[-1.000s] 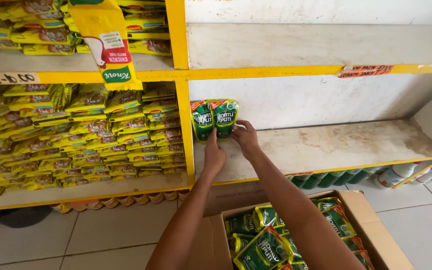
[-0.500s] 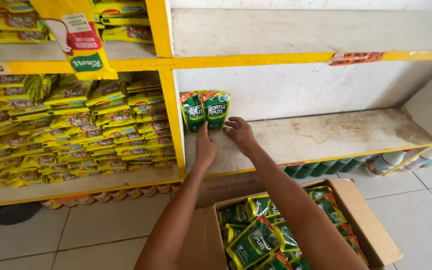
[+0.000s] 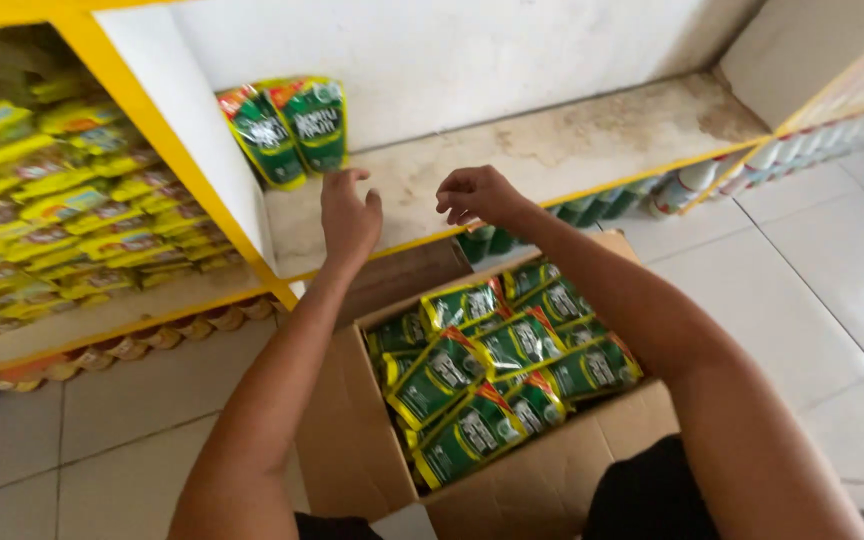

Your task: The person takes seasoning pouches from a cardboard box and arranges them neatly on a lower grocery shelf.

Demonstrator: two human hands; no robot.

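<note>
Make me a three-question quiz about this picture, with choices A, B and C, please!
1. Where do the two green pouches stand?
A. on the floor
B. on the shelf, by the yellow divider
C. in a hand

2. What colour are most packets in the cardboard box?
A. green
B. blue
C. white

3. What are the left hand and right hand holding?
A. one pouch each
B. the box flaps
C. nothing

Answers:
1. B, they lean upright at the back left corner of the shelf, next to the yellow divider.
2. A, the packets in the box are green with red and yellow trim.
3. C, both hands hang empty above the shelf edge.
</note>
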